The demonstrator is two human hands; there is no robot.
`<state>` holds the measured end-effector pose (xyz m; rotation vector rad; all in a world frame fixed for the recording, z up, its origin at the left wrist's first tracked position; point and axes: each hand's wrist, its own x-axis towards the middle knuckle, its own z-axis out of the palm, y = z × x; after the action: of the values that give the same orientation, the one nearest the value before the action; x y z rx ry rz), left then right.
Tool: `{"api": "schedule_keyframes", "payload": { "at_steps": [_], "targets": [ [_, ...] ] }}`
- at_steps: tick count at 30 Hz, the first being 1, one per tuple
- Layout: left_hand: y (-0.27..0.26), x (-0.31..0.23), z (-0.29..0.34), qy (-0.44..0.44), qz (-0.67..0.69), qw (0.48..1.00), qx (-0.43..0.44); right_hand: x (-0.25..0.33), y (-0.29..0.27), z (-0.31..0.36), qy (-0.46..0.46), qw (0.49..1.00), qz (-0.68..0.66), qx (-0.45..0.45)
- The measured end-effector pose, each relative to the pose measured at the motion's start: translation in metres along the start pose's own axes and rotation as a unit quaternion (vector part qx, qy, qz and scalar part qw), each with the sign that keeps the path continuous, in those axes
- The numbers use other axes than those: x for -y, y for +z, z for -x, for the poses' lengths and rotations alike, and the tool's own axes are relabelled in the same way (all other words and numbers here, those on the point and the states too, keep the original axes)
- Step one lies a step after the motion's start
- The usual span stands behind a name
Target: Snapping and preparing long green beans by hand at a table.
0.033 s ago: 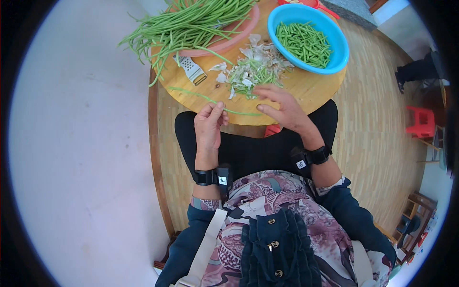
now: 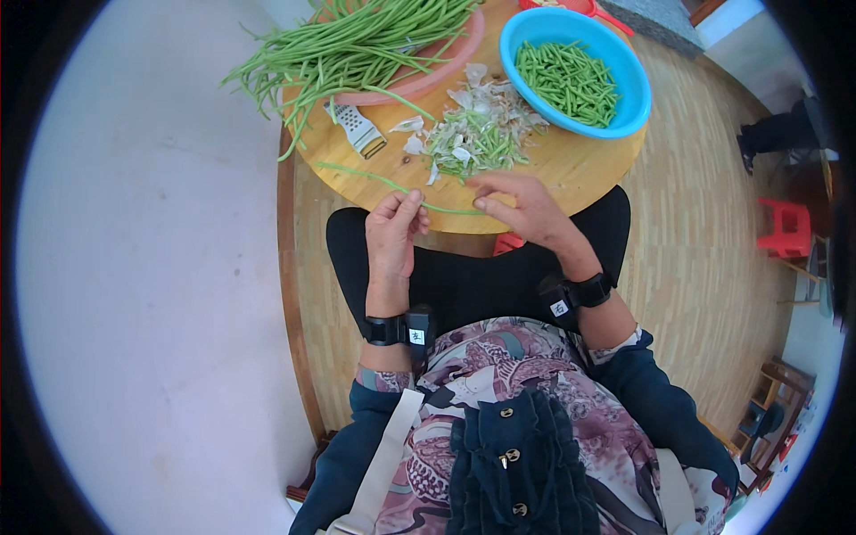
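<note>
A pale wall fills the left; a red stool stands on wood-toned flooring.

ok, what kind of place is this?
Probably a home, maybe a small eatery; can't tell which. Signs: a round wooden table with long beans on it, a wood-look floor and a red stool.

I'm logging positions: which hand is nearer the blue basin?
Right. In view, the right hand is below the blue basin; the left hand is farther below-left, holding a green bean.
</note>
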<state>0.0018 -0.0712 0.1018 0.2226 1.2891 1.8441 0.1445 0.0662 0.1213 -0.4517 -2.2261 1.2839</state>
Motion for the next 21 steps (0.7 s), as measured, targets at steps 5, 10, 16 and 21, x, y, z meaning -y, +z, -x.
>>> {"api": "schedule_keyframes", "payload": {
  "at_steps": [5, 10, 16, 21],
  "targets": [
    [0.006, 0.002, 0.002, -0.011, -0.018, 1.0, 0.019, 0.008, 0.013, 0.004, 0.149, 0.973, -0.045, 0.173],
    [0.003, 0.002, 0.001, 0.01, -0.008, 1.0, 0.009, 0.003, 0.022, 0.01, 0.086, 0.988, -0.016, 0.125],
    [-0.006, -0.008, -0.003, 0.079, 0.054, 0.994, -0.052, 0.009, 0.017, 0.015, 0.135, 0.983, -0.006, 0.127],
    [-0.013, -0.004, -0.004, 0.082, 0.08, 0.99, -0.076, 0.025, 0.015, 0.013, 0.127, 0.988, -0.036, 0.084]
  ]
}}
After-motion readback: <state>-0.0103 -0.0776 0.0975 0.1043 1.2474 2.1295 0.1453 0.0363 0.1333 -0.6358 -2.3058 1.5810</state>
